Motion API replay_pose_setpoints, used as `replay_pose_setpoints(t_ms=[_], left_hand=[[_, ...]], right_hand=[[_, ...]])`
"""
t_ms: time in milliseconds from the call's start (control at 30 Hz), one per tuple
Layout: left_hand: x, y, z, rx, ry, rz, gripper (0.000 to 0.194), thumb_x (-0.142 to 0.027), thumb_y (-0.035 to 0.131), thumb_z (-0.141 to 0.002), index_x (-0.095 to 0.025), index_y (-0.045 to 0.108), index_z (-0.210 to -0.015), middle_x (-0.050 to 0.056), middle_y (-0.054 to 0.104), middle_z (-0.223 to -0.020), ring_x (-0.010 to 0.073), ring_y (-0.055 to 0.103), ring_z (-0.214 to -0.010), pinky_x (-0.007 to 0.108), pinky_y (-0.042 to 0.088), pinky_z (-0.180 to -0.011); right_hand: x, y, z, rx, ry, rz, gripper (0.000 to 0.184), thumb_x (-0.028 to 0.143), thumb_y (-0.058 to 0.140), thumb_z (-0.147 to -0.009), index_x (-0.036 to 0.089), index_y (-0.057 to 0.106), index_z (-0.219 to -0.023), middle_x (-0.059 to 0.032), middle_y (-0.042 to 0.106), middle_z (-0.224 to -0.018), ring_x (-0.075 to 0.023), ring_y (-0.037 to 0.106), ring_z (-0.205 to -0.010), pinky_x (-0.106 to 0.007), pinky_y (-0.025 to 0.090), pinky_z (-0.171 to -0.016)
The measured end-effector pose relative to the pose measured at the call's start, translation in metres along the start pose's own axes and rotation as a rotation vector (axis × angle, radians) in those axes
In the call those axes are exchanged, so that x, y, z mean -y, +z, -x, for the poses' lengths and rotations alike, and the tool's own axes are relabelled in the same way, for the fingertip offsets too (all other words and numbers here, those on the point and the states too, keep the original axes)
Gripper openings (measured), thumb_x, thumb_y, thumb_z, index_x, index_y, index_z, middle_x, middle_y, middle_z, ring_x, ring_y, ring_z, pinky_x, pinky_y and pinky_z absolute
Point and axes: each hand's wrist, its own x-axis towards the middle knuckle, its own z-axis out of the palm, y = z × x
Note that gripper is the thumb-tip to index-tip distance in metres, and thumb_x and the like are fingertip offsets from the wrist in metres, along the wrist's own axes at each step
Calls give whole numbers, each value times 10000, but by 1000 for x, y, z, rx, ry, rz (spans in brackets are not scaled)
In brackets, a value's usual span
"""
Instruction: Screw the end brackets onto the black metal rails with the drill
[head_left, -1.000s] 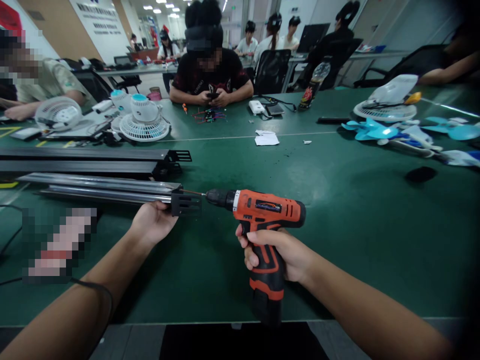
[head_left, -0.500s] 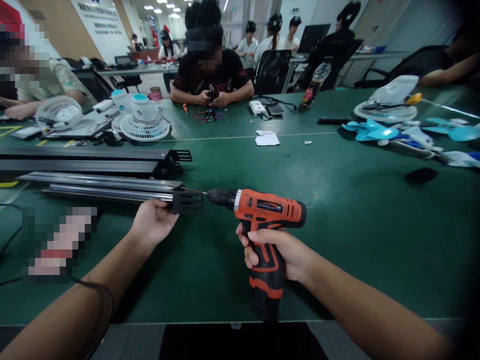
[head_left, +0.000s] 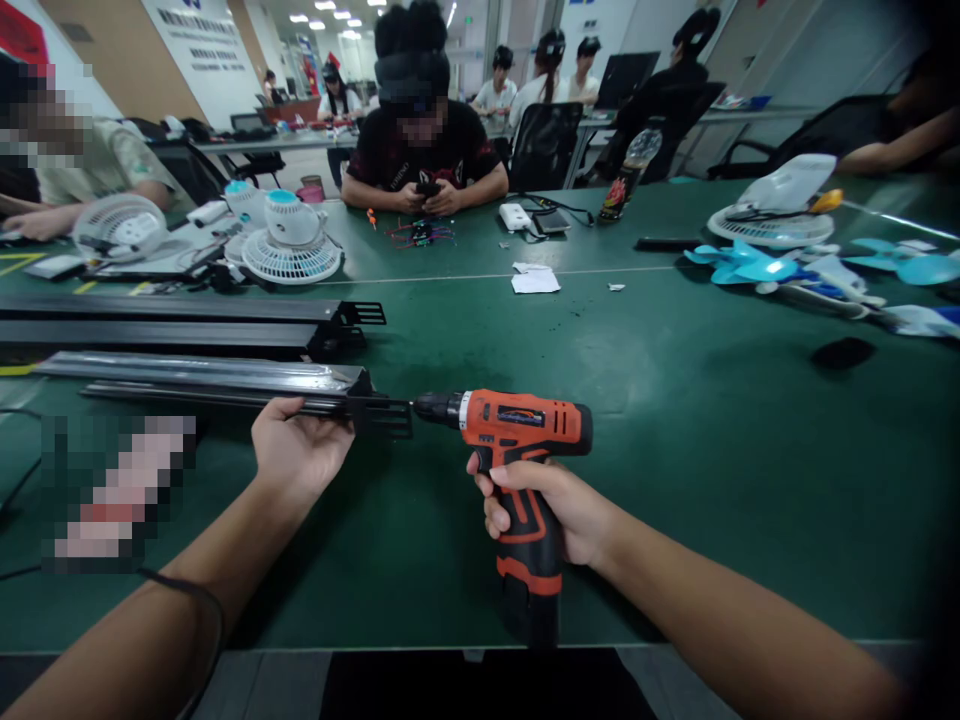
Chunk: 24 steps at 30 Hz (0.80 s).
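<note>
The green worktop (head_left: 675, 450) stands in a wide office, and across it sits a person (head_left: 420, 150) in a black shirt. On the worktop there are fan parts (head_left: 292, 255) at the far left, blue fan blades (head_left: 742, 262) at the right, and a bottle (head_left: 630, 170). The right hand (head_left: 555, 500) is closed around the handle of an orange and black drill (head_left: 525, 420), which points to the left, with its tip at the end bracket (head_left: 382, 415) of a metal bar (head_left: 210, 372). The left hand (head_left: 304, 445), partly closed, holds this bar from below, near the bracket. Behind it lie other dark bars (head_left: 165, 335).
</note>
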Motion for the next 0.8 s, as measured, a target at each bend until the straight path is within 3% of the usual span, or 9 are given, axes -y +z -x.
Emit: replay_pose_setpoints(t_ms=[100, 267, 467, 800], left_hand=[[1, -1, 4, 60, 59, -9, 498, -213, 498, -780, -124, 653, -1245, 177, 743, -1128, 337, 753, -1015, 438, 669, -726], [-1, 1, 3, 45, 49, -84, 425, -497, 514, -1007, -150, 663, -1203, 145, 768, -1069, 317, 760, -971, 456, 663, -771], [-4, 0, -9, -6, 11, -287, 141, -268, 587, -1017, -179, 676, -1081, 99, 775, -965, 221, 759, -824, 318, 638, -687], [-3, 1, -9, 22, -4, -289, 179, -228, 531, -936, -163, 684, -1005, 103, 762, -904, 229, 744, -761, 319, 630, -652]], right_hand=[[0, 0, -1, 16, -23, -22, 282, 272, 862, -725, 143, 756, -953, 20, 662, -744, -98, 601, -541, -282, 558, -609], [1, -3, -3, 35, -20, -65, 290, 292, 884, -735, 142, 758, -949, 19, 670, -767, -96, 600, -547, -280, 551, -606], [2, -6, -5, 24, 28, -132, 334, 330, 901, -758, 126, 754, -977, 15, 665, -768, -92, 603, -548, -273, 553, -605], [2, -8, -6, 27, 65, -172, 348, 357, 899, -761, 117, 752, -965, 12, 680, -741, -96, 599, -539, -280, 547, -617]])
